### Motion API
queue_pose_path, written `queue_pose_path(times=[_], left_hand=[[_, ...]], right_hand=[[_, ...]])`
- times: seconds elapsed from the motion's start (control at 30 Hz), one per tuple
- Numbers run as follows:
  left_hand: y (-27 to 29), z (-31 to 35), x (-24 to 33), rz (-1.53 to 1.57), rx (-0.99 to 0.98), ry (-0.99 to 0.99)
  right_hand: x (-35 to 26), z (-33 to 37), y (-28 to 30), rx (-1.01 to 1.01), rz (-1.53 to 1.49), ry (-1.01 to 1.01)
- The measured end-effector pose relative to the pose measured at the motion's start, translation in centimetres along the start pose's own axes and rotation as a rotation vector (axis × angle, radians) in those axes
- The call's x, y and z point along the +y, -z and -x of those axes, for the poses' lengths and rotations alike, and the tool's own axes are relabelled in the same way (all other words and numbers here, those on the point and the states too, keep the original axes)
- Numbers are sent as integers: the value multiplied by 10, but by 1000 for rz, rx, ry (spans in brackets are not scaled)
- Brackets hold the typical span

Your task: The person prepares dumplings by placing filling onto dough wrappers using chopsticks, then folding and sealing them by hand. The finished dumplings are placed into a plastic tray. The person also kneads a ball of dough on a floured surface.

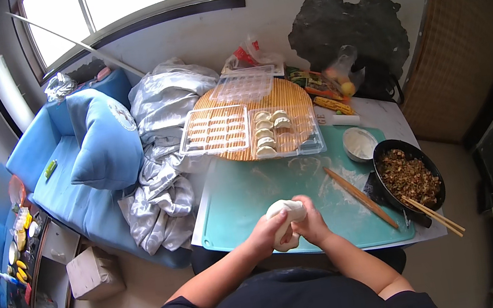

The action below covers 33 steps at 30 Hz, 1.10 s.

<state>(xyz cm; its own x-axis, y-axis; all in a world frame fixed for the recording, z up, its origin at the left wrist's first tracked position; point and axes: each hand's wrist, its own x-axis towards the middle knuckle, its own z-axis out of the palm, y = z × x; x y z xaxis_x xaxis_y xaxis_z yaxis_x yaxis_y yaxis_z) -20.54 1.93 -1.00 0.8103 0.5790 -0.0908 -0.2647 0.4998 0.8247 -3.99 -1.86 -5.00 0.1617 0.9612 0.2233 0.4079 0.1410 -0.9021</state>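
Observation:
Both my hands grip a ring-shaped piece of white dough (286, 207) above the near edge of a green mat (247, 199). My left hand (264, 232) closes round its left side, and my right hand (312, 221) is closed on its right side. Part of the dough hangs down between them. To the right on the mat lie a wooden rolling pin (361, 198) and scattered flour. Beyond, a clear compartment tray (303, 120) holds several shaped dumplings (264, 132) on a round woven mat (226, 100).
At the right are a bowl of flour (360, 143) and a black pan (382, 182) of chopped filling, with chopsticks (436, 217) sticking out over the table edge. An unfilled clear tray (214, 131) lies beside the dumplings. A blue sofa (66, 164) stands left, near a cardboard box (94, 274).

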Motion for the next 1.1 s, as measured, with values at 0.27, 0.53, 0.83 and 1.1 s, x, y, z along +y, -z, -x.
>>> queue_pose_path(times=[0.27,0.53,0.83,1.1], left_hand=[[-6,1,13,146,-280,174],[-35,-2,13,-123,104,-92],[-15,-6,0,16,-188,72],[-31,-1,5,-194,130,-19]], right_hand=[[-14,-17,11,-9,-103,-49],[-10,-12,10,177,264,347],[2,-25,16,-25,-603,-215],[-10,-8,11,77,263,110]])
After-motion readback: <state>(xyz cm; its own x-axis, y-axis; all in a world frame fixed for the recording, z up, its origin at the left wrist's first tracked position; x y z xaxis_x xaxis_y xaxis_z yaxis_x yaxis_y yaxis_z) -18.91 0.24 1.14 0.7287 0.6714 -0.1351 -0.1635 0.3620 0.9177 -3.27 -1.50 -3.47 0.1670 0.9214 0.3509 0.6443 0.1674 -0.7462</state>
